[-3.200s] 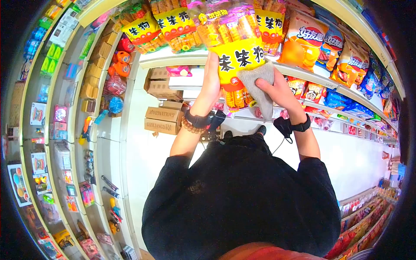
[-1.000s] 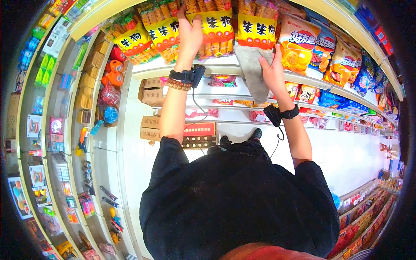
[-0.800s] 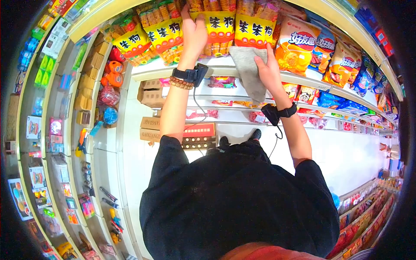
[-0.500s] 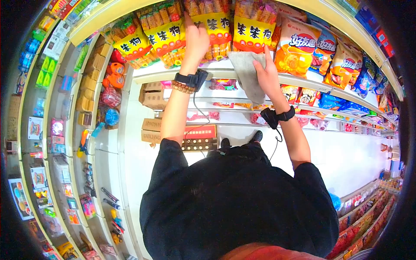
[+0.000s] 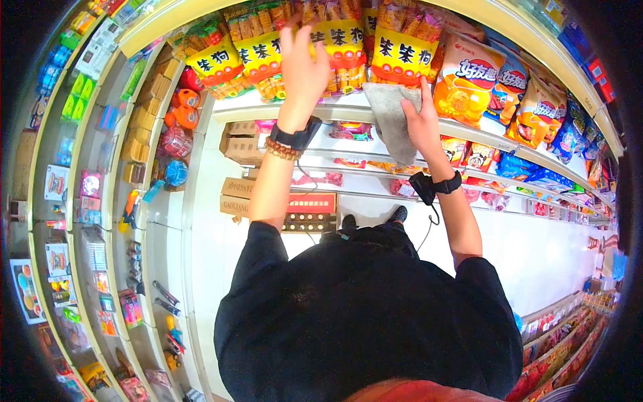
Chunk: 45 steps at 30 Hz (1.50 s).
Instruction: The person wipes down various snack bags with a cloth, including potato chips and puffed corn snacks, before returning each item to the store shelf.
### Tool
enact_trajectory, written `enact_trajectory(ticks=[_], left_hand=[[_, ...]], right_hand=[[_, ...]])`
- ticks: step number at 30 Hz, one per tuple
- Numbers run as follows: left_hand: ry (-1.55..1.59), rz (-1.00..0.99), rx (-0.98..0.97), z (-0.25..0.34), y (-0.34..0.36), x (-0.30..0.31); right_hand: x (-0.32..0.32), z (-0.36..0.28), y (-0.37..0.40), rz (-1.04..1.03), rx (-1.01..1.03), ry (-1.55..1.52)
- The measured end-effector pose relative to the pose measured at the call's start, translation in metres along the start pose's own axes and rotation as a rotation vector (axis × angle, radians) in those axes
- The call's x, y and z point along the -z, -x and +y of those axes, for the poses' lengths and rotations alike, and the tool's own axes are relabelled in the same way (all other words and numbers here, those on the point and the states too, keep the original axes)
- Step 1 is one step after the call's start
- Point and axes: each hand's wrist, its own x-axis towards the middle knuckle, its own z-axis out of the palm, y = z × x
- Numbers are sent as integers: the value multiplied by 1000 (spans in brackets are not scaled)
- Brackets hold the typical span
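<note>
Several yellow-labelled snack bags point(image 5: 405, 52) stand in a row on the top shelf. My left hand point(image 5: 305, 70) is raised in front of the middle bags with its fingers apart and nothing held. A grey cloth point(image 5: 392, 124) hangs over the shelf's front edge from my right hand point(image 5: 420, 119), which is closed on its right side, just below the rightmost yellow-labelled bag. Orange chip bags point(image 5: 469, 79) stand to the right of that hand. A dark band with a small device is strapped on each wrist.
Lower shelves point(image 5: 536, 157) hold more packets. Cardboard boxes point(image 5: 236, 195) and a red crate point(image 5: 311, 203) stand on the floor under the shelf. Shelves of toys and small goods point(image 5: 100, 187) line the left side. Red-packed goods point(image 5: 562, 345) fill racks at the lower right.
My left hand has come away from the bags and its fingers have opened. My right hand still has the cloth. The view has shifted slightly, so the shelf sits a little further right and lower.
</note>
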Motion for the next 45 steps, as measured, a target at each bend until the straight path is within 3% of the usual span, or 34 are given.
enact_trajectory(ticks=[5, 9, 11, 15, 18, 19, 22, 26, 27, 30, 32, 35, 38, 40, 45], left_hand=[[-324, 239, 106, -35, 25, 29], [-245, 273, 385, -76, 43, 33], [-44, 253, 480, -91, 47, 32], [293, 87, 613, -73, 34, 45], [113, 187, 487, -91, 32, 42], [-133, 212, 436, -83, 33, 45], [-109, 296, 407, -84, 31, 53], [-57, 259, 395, -65, 37, 75], [-118, 305, 345, -57, 42, 79], [234, 263, 421, -31, 55, 96], [299, 187, 473, -26, 70, 102], [443, 88, 576, -2, 88, 98], [730, -11, 657, 19, 106, 79], [811, -107, 691, 31, 115, 75], [1036, -212, 697, 48, 120, 69]], right_hand=[[1, -12, 8, 109, 70, -126], [6, -11, 15, 73, 13, -126], [8, -12, 17, 62, -16, -123], [9, -3, 19, 20, -79, -172], [9, -2, 23, 11, -108, -221], [9, -1, 24, 5, -120, -235], [7, 2, 27, -4, -106, -233], [6, -2, 26, -34, -103, -254], [7, -6, 27, -43, -142, -394], [13, -26, 27, -79, -237, -870], [20, -45, 21, -98, -266, -1262], [26, -69, 15, -57, -107, -992], [19, -98, 4, 266, -318, -1263], [23, -91, -15, 447, -575, -1201], [46, -46, -8, 315, -371, -1272]])
